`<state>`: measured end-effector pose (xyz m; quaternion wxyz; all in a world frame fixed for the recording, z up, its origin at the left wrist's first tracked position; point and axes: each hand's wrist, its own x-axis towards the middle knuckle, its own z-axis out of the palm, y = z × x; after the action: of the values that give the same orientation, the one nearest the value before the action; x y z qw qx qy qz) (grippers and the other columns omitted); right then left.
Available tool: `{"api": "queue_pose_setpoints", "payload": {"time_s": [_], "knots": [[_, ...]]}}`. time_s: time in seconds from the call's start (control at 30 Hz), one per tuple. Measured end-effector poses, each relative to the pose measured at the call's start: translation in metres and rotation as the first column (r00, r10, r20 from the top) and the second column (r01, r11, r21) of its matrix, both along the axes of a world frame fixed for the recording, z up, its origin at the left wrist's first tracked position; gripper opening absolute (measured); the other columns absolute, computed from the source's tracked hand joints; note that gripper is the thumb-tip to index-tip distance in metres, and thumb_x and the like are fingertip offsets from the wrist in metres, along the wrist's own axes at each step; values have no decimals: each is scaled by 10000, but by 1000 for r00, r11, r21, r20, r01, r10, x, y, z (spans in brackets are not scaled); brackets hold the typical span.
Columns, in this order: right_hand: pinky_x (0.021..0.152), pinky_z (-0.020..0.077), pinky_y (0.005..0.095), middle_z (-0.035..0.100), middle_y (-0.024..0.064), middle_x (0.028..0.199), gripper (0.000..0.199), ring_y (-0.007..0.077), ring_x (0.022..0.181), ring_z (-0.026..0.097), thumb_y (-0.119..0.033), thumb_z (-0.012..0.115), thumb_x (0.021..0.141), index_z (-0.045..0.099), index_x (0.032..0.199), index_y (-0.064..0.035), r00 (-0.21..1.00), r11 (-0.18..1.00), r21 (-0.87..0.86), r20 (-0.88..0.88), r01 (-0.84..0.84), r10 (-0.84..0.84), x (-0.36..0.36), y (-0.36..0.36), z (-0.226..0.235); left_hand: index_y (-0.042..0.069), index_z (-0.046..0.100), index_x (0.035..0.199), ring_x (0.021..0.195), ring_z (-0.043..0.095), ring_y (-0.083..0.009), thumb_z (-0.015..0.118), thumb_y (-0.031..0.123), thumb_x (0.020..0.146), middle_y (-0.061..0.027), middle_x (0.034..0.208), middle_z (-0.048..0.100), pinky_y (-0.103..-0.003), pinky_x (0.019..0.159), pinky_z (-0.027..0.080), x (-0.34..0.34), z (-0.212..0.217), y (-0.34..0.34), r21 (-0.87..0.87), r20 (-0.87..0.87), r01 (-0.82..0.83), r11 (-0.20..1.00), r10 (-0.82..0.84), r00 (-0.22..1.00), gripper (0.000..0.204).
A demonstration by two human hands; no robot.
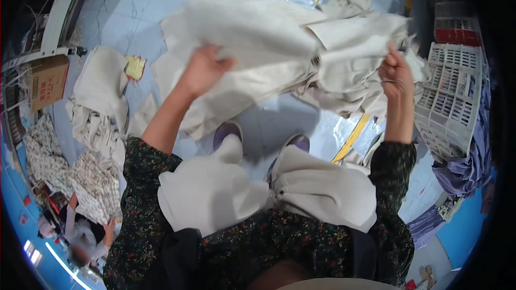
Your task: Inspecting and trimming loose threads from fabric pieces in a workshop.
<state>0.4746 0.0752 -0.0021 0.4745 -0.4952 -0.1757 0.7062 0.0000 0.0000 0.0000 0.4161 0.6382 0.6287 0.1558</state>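
A large heap of cream cloth pieces spreads across the floor in front of my feet, partly smeared by motion. Over its left part is my left hand; motion blurs its fingers, and whether they grip the cloth is unclear. At the heap's right end, my right hand is closed in a pinch on the edge of a cream cloth piece. Below it the cloth lies crumpled in loose folds. Two more cream cloths or trouser legs cover my knees, above purple shoes.
A white plastic crate stands at right, with purple cloth beside it. At left are another cream cloth pile, a cardboard box and patterned cloth. A person sits at lower left. Yellow scraps lie on the floor.
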Motion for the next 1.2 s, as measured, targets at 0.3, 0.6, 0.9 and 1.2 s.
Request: {"api": "queue_pose_setpoints", "payload": {"time_s": [0.3, 0.6, 0.9, 1.2], "knots": [[538, 274, 201, 537, -56, 722, 280, 23, 587, 353, -264, 605, 1011, 719, 1097, -23, 725, 920, 21, 622, -392, 295, -84, -68, -61, 45, 607, 1189, 902, 549, -127, 633, 351, 980, -87, 1144, 628, -255, 737, 431, 44, -112, -73, -650, 366, -190, 736, 522, 770, 371], [635, 412, 330, 581, 71, 689, 470, 182, 665, 544, -462, 539, 991, 707, 934, -27, 341, 580, -48, 768, -813, 542, -204, -53, -83, 28, 723, 942, 688, 593, -64, 652, 139, 933, -39, 873, 721, -206, 560, 430, 54, -115, -86, -761, 359, -315, 567, 773, 522, 132], [699, 468, 429, 664, 167, 744, 524, 350, 730, 623, -506, 562, 939, 714, 850, -12, 212, 480, -109, 798, -871, 565, -255, -21, -92, -33, 691, 848, 699, 682, -291, 747, 249, 843, -136, 739, 689, -386, 687, 531, 26, -132, -57, 233, -102, -630, 741, 663, 742, 288], [779, 493, 394, 682, 170, 753, 532, 321, 775, 652, -513, 568, 908, 729, 753, -30, 212, 441, -242, 619, -864, 756, -289, -38, -136, -46, 654, 882, 674, 640, -231, 793, 162, 808, -161, 793, 668, -364, 649, 514, 38, -126, -79, 156, -88, -497, 853, 513, 854, 261]]}}
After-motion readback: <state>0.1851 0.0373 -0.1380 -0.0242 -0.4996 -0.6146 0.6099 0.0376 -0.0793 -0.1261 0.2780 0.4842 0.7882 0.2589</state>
